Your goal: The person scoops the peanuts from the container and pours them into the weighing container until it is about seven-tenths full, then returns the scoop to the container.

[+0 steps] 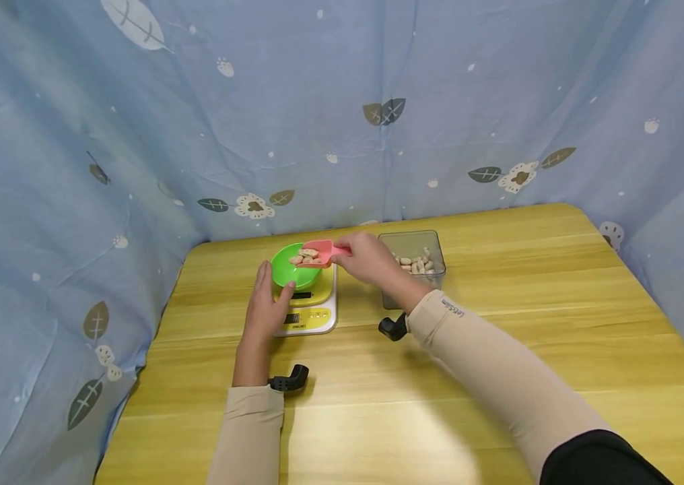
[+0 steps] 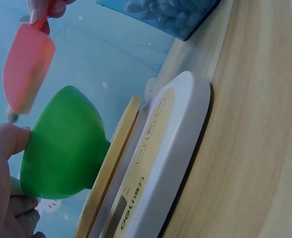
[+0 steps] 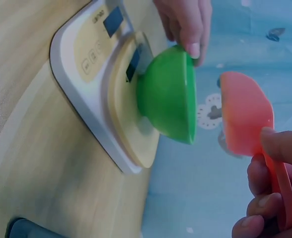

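Note:
My right hand [image 1: 368, 259] grips the handle of a pink scoop [image 1: 326, 250], held over a green bowl [image 1: 283, 274]. Unshelled peanuts [image 1: 308, 255] lie in the scoop, some at its front lip. In the left wrist view, a peanut [image 2: 12, 115] shows at the lip of the tilted scoop. My left hand [image 1: 265, 311] holds the bowl from its near left side, thumb at the rim and fingers around the wall. The bowl stands on a yellow and white kitchen scale [image 3: 83, 79]. How much is inside the bowl is mostly hidden by the scoop.
Right of the scale stands a clear grey plastic box [image 1: 410, 238] with more peanuts [image 1: 417, 264], partly behind my right wrist. Both wrists carry black camera mounts. A patterned blue curtain [image 1: 330, 121] hangs behind the wooden table [image 1: 530, 289].

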Motion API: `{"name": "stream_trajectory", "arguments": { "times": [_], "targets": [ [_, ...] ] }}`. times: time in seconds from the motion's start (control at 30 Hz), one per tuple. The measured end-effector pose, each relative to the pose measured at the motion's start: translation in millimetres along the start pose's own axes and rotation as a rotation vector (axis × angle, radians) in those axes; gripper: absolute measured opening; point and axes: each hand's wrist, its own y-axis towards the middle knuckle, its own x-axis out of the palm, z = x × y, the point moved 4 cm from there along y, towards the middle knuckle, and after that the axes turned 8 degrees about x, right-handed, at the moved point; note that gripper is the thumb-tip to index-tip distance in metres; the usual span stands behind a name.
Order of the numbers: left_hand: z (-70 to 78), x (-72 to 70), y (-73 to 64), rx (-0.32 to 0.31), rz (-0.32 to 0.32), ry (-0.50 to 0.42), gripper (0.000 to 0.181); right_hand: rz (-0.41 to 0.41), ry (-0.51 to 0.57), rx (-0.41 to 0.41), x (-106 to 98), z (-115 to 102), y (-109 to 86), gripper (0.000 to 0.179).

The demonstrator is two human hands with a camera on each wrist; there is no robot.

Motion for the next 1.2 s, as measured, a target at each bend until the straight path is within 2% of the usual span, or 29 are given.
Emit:
{"name": "stream_trajectory", "arguments": {
  "times": [0.23,0.37,0.73,0.93,1.03,1.2],
  "targets": [
    [2.3,0.8,-0.3,0.02,0.01,-0.008,0.079,-0.015,-0.082,0.032,8,-2,1.7,0.033],
    [2.1,0.8,-0.6,0.019,0.013,-0.013,0.079,0.003,-0.16,0.009,12,-5,2.1,0.029],
    [1.5,2.1,-0.4,0.013,0.031,-0.008,0.079,0.087,-0.433,-0.13,19,-20,-4.5,0.023],
    [1.8,1.6,-0.6,0.028,0.032,0.001,0.078,0.222,-0.611,-0.313,19,-32,-14.0,0.028],
    [1.6,1.6,-1.2,0.027,0.03,0.002,0.078,0.278,-0.634,-0.376,18,-34,-16.7,0.027],
    [2.3,1.5,-1.8,0.018,0.034,-0.002,0.078,0.308,-0.631,-0.388,14,-33,-17.3,0.029]
  ]
}}
